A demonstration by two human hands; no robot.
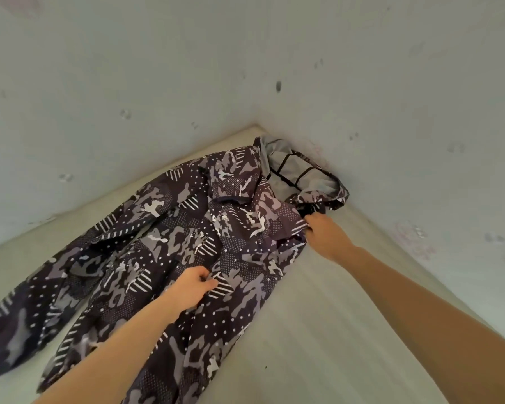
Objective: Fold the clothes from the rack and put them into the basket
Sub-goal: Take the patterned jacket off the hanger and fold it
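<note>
Your left hand (194, 287) pinches the jacket (169, 243) mid-body; your right hand (322, 233) grips its shoulder. It lies spread on the bed (318, 330), hood in the far corner. Uneven pulling risks a crooked fold.

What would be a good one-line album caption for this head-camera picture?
Both hands, left and right, grip a camouflage-patterned jacket spread on a pale surface in a wall corner.

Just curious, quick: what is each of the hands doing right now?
Left hand: pinches the camouflage jacket mid-body.
Right hand: grips the jacket near its hood.
</note>
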